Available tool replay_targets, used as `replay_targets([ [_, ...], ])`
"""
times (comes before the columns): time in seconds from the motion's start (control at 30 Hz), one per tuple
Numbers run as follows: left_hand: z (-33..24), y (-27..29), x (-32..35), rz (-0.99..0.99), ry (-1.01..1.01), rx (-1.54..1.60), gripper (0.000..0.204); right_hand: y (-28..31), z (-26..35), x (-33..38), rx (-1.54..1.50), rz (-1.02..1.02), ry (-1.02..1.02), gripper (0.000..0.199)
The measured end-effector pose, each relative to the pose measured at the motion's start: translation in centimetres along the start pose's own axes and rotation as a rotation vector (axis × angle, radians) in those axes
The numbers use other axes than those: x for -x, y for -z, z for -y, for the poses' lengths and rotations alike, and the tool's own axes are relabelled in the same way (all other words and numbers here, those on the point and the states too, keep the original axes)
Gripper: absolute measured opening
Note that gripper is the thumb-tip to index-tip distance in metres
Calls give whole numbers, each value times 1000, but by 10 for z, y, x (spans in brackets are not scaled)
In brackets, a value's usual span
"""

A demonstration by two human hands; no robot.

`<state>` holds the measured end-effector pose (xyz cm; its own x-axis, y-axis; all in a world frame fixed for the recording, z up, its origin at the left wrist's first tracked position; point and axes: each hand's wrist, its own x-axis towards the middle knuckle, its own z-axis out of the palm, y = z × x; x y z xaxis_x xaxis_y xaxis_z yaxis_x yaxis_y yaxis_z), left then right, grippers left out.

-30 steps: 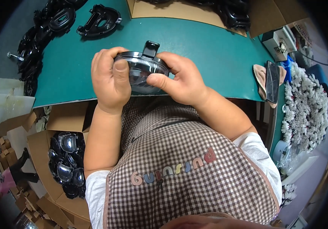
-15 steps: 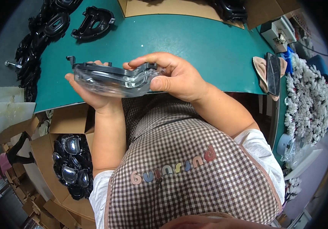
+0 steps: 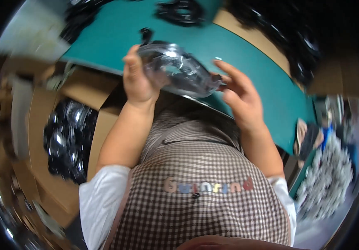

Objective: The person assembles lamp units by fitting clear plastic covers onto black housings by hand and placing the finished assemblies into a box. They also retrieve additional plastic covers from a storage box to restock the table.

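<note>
Head-worn fisheye camera. As I see it, it looks steeply down from near above the grip of the left hand (image 3: 139,81). Checked apron (image 3: 196,216) lies nearside of the grip, green table (image 3: 248,56) beyond; edges bow toward the rim.
</note>
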<state>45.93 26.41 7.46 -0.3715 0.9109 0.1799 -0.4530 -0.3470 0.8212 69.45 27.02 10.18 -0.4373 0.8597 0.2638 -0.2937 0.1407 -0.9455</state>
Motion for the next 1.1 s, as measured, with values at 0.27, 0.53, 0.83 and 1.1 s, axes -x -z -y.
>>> replay_targets([
  [0.27, -97, 209, 29, -920, -445, -117, 45, 50, -11, -15, 131, -148, -141, 41],
  [0.53, -200, 432, 135, -1574, -362, -595, 72, 73, -10, -42, 129, -152, -147, 37],
  [0.83, -131, 527, 166, -1257, 821, -1642, 84, 61, -26, -55, 245, -138, -294, 36],
  [1.1, -159, 503, 164, -1463, 429, -1607, 60, 41, -39, -75, 219, -90, -299, 33],
])
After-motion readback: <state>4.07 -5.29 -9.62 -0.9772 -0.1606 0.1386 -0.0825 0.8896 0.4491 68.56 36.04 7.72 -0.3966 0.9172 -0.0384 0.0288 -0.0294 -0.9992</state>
